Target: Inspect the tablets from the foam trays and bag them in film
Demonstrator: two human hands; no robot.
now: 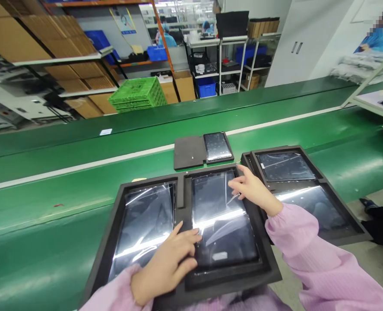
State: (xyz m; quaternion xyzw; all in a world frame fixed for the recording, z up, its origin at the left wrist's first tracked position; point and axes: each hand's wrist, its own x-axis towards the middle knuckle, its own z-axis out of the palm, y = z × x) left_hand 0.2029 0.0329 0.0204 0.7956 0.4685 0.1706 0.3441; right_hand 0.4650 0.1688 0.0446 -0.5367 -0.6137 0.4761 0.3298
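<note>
A black foam tray (182, 229) lies in front of me, with two dark, tablet-like screens under clear plastic film in its compartments. My left hand (172, 259) is open, fingers spread over the divider and reaching the left edge of the right-hand screen (222, 242). At that screen's upper right edge is my right hand (251, 188), also open, its index finger stretched toward the tray's far corner and the other fingers bent over the wrinkled film. Whether it touches the film I cannot tell. The left-hand screen (149, 216) lies flat, partly hidden by my left forearm.
Another black foam tray (333, 185) holds two wrapped screens on the right. Beyond my tray, a smaller screen (217, 146) sits in a foam holder (188, 152) on the green conveyor belt (64, 194). Green crates (138, 94) and shelves stand behind; people are farther back.
</note>
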